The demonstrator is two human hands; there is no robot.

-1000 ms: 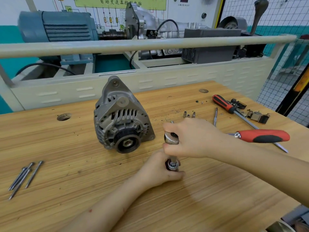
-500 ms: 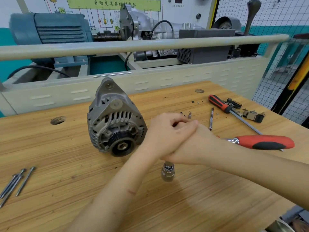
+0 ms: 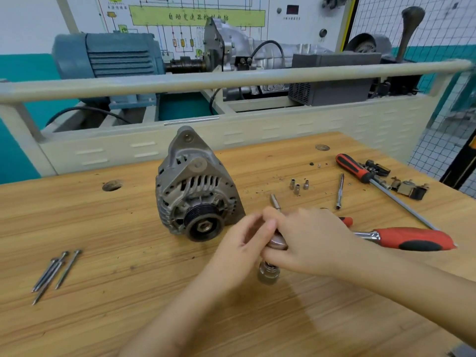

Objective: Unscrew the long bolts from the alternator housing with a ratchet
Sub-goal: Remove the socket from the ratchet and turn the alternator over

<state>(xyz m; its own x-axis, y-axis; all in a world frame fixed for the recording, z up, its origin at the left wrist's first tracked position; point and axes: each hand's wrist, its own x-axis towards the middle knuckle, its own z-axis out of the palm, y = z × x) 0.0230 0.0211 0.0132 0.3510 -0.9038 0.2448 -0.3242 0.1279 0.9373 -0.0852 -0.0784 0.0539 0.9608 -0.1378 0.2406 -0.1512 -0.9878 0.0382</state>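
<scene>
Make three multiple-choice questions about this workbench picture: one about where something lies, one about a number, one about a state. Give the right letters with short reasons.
1. Where do the long bolts lie?
A. left of the alternator
B. on the rail
C. inside the pulley

2. How many small sockets stand behind the hands?
A. one
B. three
C. six

3. What does the right hand do?
A. lies flat on the table
B. grips the ratchet head
C. holds a screwdriver

Answers: 1 A, they rest on the wood at the far left. 2 B, three stand together. 3 B, its fingers curl round the metal head.
</scene>
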